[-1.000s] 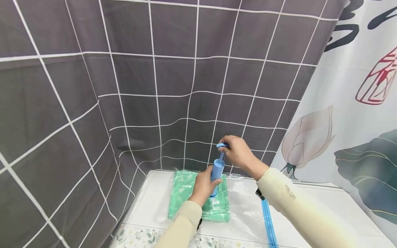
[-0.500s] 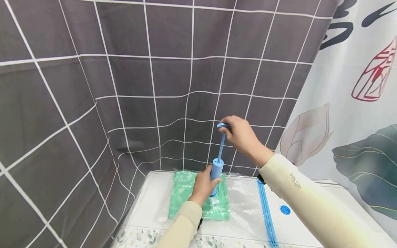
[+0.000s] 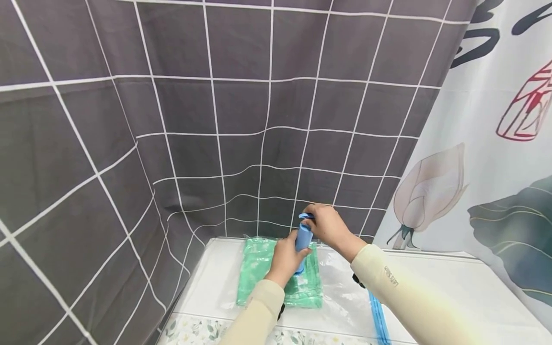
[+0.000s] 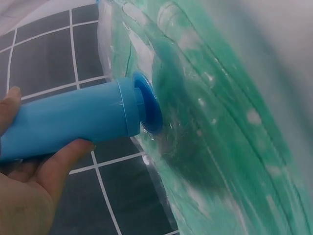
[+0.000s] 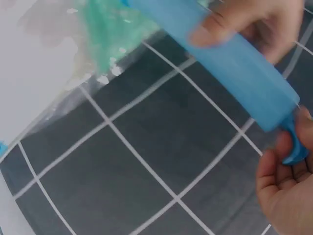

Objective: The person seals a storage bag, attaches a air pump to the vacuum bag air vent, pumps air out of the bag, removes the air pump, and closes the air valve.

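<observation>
A light blue hand pump (image 3: 304, 238) stands on a clear plastic vacuum bag holding folded green fabric (image 3: 256, 275). Its lower end meets the bag's round blue valve (image 4: 150, 105), as the left wrist view shows. My left hand (image 3: 285, 261) grips the barrel, fingers behind and thumb in front. At the top, my right hand (image 3: 328, 226) holds the pump's blue handle (image 5: 295, 149) between fingers and thumb. The handle sits close to the barrel's end, with almost none of the rod showing.
The bag's flat clear part spreads right to a blue zip strip (image 3: 378, 314). Beneath is a white tabletop (image 3: 435, 280), with a floral cloth (image 3: 194, 329) along the near edge. A dark gridded curtain (image 3: 241, 110) hangs close behind, and a white printed one (image 3: 487, 158) at right.
My right hand first pulled the handle up, drawing out a long rod, and has now pushed it back down. The left hand and barrel keep their place. My right sleeve hides the round blue cap seen earlier.
</observation>
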